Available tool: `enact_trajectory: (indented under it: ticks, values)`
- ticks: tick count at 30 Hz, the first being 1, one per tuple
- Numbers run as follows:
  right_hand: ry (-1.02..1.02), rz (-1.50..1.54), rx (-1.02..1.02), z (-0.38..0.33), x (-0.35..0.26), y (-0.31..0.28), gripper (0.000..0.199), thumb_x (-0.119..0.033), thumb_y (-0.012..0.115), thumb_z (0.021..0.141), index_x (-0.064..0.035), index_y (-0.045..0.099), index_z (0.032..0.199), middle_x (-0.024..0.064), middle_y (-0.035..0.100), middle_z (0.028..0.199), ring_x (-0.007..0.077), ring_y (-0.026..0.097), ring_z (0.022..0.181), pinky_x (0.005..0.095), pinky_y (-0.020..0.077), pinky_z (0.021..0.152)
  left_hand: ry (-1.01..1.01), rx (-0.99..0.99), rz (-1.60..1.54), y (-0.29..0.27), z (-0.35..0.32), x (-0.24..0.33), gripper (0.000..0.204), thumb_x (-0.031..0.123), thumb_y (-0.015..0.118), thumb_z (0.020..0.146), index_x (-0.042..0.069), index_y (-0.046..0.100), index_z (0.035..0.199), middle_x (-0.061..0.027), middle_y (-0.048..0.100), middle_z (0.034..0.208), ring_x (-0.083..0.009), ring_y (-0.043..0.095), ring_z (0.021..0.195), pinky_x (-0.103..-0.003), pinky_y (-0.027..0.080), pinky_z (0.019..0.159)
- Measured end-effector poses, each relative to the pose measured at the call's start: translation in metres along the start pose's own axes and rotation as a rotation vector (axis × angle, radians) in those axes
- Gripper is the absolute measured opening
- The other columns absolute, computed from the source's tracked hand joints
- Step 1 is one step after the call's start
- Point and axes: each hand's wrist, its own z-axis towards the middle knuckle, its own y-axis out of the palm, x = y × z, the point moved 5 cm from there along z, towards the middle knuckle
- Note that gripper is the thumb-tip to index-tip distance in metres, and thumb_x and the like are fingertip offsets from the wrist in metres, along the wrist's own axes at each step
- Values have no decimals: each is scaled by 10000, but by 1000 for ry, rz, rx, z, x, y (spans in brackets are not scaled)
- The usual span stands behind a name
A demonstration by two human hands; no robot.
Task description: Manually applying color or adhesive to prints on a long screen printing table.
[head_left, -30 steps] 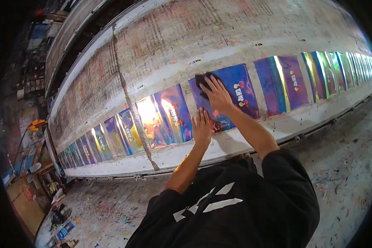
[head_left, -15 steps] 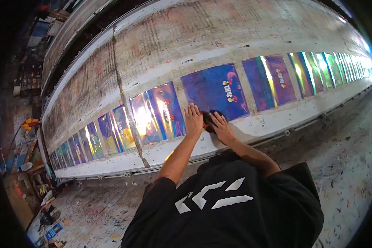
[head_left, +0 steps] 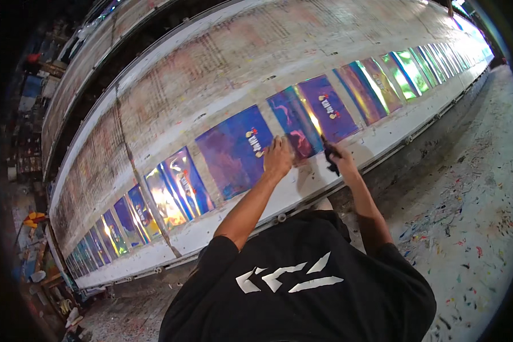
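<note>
My right hand [head_left: 343, 160] grips a slim black hand tool [head_left: 332, 158] by the lower right corner of an iridescent purple film sheet [head_left: 325, 105]; the tool's exact kind is not clear. My left hand [head_left: 278, 158] hovers at or touches the right edge of a neighbouring blue-purple film sheet [head_left: 228, 151], beside its small printed motif. Its fingers are loosely bent and partly blurred, with nothing seen in them. Both sheets lie flat on the long worktable [head_left: 302, 185], with a narrow gap between them.
More shiny film sheets run in a row along the table, such as a rippled sheet [head_left: 179, 185] to the left and a glossy green one [head_left: 407, 71] to the right. A rail [head_left: 407, 139] follows the near edge. The paint-flecked floor [head_left: 467, 228] lies right.
Both hands have left the lower edge of the large sheet, where they lay close together. The view and body have shifted right along the row, and the right hand now carries the black tool.
</note>
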Motion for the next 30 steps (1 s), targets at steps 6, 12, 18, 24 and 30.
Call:
enact_trajectory:
  ticks: [6,12,18,24,30]
  values:
    - [-796,-755,317,76,-59,-39,542,20,592,877,-104,617,1404,185,567,1443,433,496,1375,506,414,1143,-134,-9,289,65,43,40,673,188,588,972,22,338,1574,-211,285,1668,-358,334,1524,-586,332,1192]
    - [-991,-1125,-22,137,-63,33,610,-149,585,888,-58,516,1487,156,357,1639,365,267,1549,531,238,1246,-226,-141,323,76,45,41,714,163,589,970,39,291,1607,-127,205,1719,-308,255,1567,-598,249,1235]
    - [-1065,-1056,-141,235,-133,96,668,-229,661,890,-88,484,1519,158,348,1644,368,268,1545,525,235,1252,-316,-257,187,54,58,58,981,301,779,864,58,215,1629,-148,208,1713,-317,259,1565,-593,238,1241]
    - [-1064,-1175,-178,188,-80,79,709,-214,671,894,-113,441,1557,135,275,1684,345,229,1564,522,220,1262,-480,-246,-61,44,79,39,807,289,653,959,65,240,1616,-189,461,1568,-362,479,1422,-604,274,1212]
    - [-967,-1151,-318,111,-21,31,729,-112,624,894,-149,395,1584,112,234,1709,339,183,1585,523,209,1269,-502,-154,13,32,107,56,686,291,629,971,118,354,1575,-178,535,1490,-342,517,1382,-609,334,1166]
